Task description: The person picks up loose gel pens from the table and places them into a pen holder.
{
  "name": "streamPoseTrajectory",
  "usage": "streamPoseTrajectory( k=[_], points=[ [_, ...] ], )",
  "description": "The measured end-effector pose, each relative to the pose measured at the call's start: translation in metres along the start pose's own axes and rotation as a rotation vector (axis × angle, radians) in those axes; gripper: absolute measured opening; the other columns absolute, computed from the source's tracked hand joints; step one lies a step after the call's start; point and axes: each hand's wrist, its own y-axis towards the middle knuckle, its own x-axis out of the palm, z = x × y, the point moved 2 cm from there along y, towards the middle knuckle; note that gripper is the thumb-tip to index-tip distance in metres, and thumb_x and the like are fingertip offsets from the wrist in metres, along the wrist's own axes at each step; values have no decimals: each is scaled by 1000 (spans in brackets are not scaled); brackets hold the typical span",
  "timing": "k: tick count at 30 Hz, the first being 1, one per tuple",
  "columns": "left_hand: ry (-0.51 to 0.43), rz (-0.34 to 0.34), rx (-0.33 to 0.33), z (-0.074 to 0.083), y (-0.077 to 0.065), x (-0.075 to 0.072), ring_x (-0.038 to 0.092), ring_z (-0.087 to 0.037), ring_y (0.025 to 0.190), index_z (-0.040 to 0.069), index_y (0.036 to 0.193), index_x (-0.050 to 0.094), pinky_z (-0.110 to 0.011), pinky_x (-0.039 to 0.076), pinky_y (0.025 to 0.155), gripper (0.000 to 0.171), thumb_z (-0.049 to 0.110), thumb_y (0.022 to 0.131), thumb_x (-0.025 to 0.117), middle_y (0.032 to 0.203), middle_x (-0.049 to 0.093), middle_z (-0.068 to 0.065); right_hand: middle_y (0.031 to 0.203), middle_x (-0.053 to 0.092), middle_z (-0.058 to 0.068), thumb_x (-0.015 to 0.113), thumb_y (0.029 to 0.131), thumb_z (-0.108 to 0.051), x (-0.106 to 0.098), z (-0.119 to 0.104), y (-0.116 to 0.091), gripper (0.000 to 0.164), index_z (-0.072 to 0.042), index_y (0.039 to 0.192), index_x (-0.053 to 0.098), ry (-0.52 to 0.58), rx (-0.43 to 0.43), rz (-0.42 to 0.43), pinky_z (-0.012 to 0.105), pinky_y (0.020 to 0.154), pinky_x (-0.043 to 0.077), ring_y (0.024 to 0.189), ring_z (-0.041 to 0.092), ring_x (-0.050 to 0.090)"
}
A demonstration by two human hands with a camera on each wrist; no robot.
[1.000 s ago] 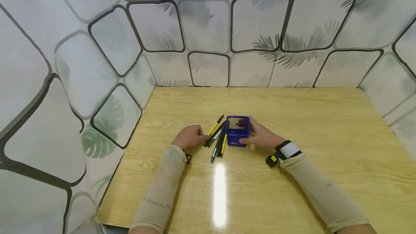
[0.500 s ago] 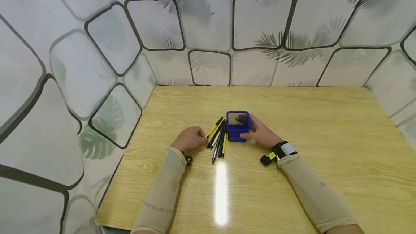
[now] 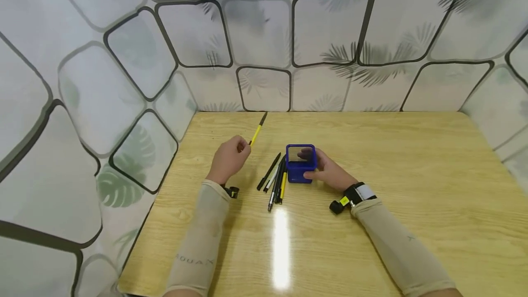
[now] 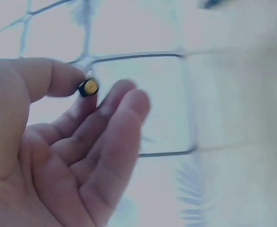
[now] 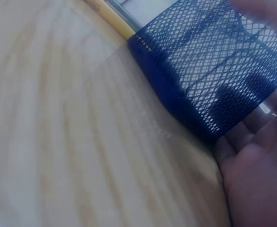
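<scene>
My left hand (image 3: 229,158) pinches a yellow pen (image 3: 257,133) with a dark tip, raised over the table and pointing away from me. The left wrist view shows the pen's round yellow end (image 4: 90,86) between thumb and fingertip, the other fingers loosely bent. My right hand (image 3: 330,171) grips a blue mesh pen holder (image 3: 300,173) from its right side, fingers behind and thumb in front. In the right wrist view the mesh wall (image 5: 195,61) stands on the wood, fingers against it. Left of the holder lie several pens (image 3: 274,182), black, white, silver and yellow.
The wood-grain table (image 3: 371,145) reaches back to a patterned wall covering (image 3: 264,31), which also closes off the left and right sides. A bright light reflection (image 3: 281,246) lies on the tabletop in front of the pens.
My left hand has picked the yellow pen out of the pile and moved up and slightly left with it. My right hand stays on the pen holder.
</scene>
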Motion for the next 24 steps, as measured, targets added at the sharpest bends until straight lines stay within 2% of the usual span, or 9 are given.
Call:
streamPoseTrajectory(
  k=[3, 6, 10, 12, 15, 17, 19, 22, 24],
  points=[
    [-37, 115, 83, 19, -1, -15, 60, -17, 68, 16, 106, 64, -38, 49, 62, 18, 30, 107, 53, 90, 68, 0, 162, 38, 14, 75, 95, -9, 0, -1, 0, 73, -11, 156, 35, 7, -8, -1, 56, 124, 18, 154, 34, 28],
    [-106, 175, 176, 39, -7, -26, 63, -15, 78, 16, 108, 63, -37, 51, 65, 17, 31, 108, 55, 92, 69, 0, 162, 38, 17, 75, 95, -8, 1, -1, 0, 75, -10, 157, 33, 12, -16, -5, 58, 124, 17, 153, 36, 28],
    [-213, 160, 274, 66, -22, -36, 65, -13, 89, 15, 111, 65, -37, 55, 68, 17, 30, 107, 59, 99, 69, 0, 162, 38, 17, 76, 95, -8, 1, -1, -1, 77, -9, 158, 31, 13, -21, -5, 57, 124, 16, 153, 36, 29],
    [-226, 143, 307, 77, -29, -38, 65, -12, 93, 15, 112, 66, -35, 56, 70, 16, 30, 107, 60, 103, 68, 3, 161, 39, 16, 76, 95, -9, 1, 0, 0, 77, -10, 158, 32, 9, -19, -2, 51, 124, 22, 152, 35, 31],
    [-189, 135, 349, 86, -34, -37, 64, -9, 97, 17, 113, 67, -33, 56, 73, 14, 28, 105, 63, 108, 68, 5, 161, 39, 14, 77, 95, -11, 1, 1, 0, 77, -12, 158, 33, -3, -12, 4, 49, 123, 26, 152, 34, 31],
    [-160, 129, 363, 90, -35, -36, 64, -9, 98, 16, 114, 68, -32, 56, 74, 14, 26, 104, 65, 110, 68, 5, 161, 39, 12, 77, 95, -14, 1, 0, 0, 76, -14, 158, 33, -15, 2, 7, 46, 120, 32, 152, 33, 32],
    [-130, 121, 370, 92, -35, -32, 64, -9, 98, 16, 114, 68, -31, 56, 73, 13, 25, 104, 66, 112, 68, 4, 162, 39, 10, 76, 96, -15, 1, 0, 0, 76, -16, 158, 33, -18, 12, 5, 47, 120, 32, 152, 32, 32],
    [-96, 99, 378, 96, -36, -27, 65, -8, 97, 15, 114, 68, -29, 56, 71, 13, 23, 103, 67, 111, 68, 5, 161, 40, 8, 76, 96, -14, 0, -1, -1, 76, -17, 158, 33, -10, 22, -2, 39, 116, 39, 151, 32, 34],
    [-72, 87, 388, 99, -36, -24, 64, -8, 96, 15, 113, 69, -28, 55, 70, 13, 23, 103, 67, 111, 68, 5, 161, 41, 9, 76, 96, -14, 0, -1, -1, 76, -16, 159, 32, 4, 21, -9, 36, 115, 39, 150, 31, 35]
  ],
)
